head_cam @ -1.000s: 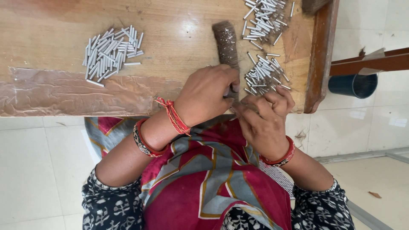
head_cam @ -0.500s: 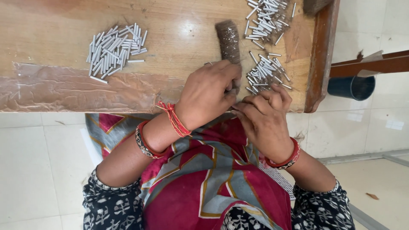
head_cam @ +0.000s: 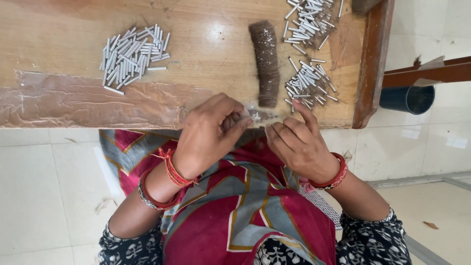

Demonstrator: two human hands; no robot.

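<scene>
On the wooden bench (head_cam: 196, 59) a brown brush of hair (head_cam: 265, 61) lies with its long side pointing away from the person, toward the near edge. Beside it sit piles of little silver tubes (head_cam: 306, 81). At that edge, the left hand (head_cam: 208, 135) has its fingers pinched tight on a small shiny bit (head_cam: 254, 115). The right hand (head_cam: 299, 145) curls loosely, one finger touching the tubes.
</scene>
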